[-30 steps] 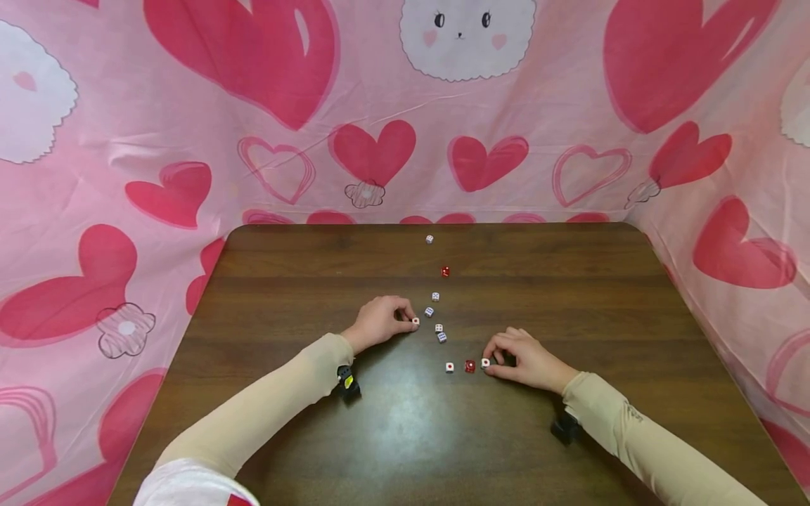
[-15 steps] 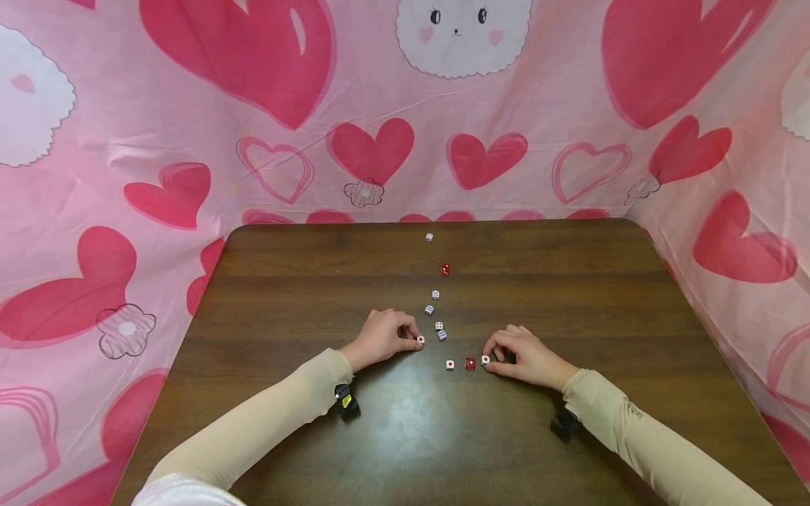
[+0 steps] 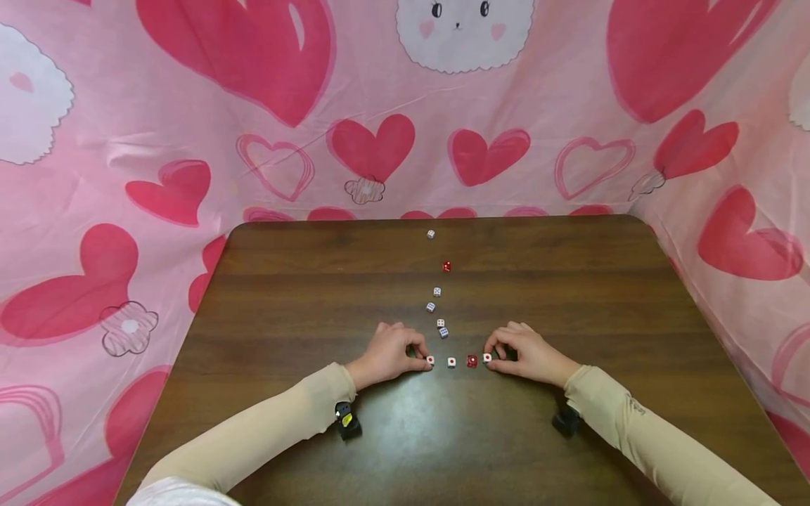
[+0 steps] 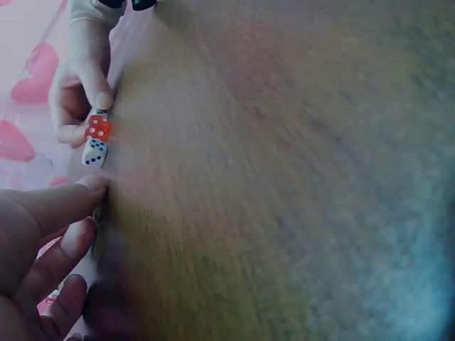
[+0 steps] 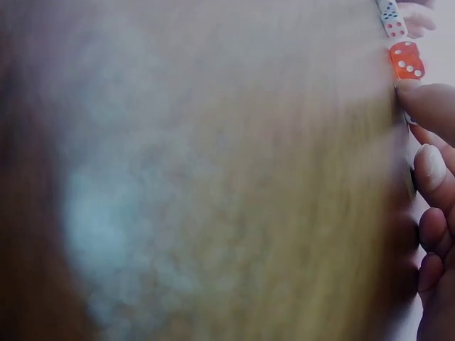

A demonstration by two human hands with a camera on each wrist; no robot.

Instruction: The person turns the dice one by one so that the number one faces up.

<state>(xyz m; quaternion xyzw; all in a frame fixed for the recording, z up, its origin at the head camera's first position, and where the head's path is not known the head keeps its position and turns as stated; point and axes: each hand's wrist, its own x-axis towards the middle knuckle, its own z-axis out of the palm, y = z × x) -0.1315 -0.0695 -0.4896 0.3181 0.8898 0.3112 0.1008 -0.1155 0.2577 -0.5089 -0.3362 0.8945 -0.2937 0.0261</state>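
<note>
My left hand [image 3: 394, 353] pinches a white die [image 3: 430, 360] with a red dot on top, between thumb and fingers, low over the table. To its right, in the same row, sit another white die [image 3: 452, 362] with a red dot and a translucent red die [image 3: 472, 361]. At the row's right end my right hand [image 3: 529, 355] pinches a white die [image 3: 487, 358], also red-dotted on top. In the left wrist view the red die [image 4: 98, 128] stands close beside the right hand's fingertips. The left thumb mostly hides its die there.
Beyond the row, a loose line of dice runs away from me: a white pair close together [image 3: 444, 332], more white dice [image 3: 437, 292], a red die [image 3: 447, 267] and a far white die [image 3: 431, 234]. The brown wooden table [image 3: 304, 267] meets a pink heart-patterned cloth [image 3: 531, 91] behind.
My left hand has brought its white die toward me and slightly right, from beside the far line of dice to the left end of the near row. The right hand stays at its die.
</note>
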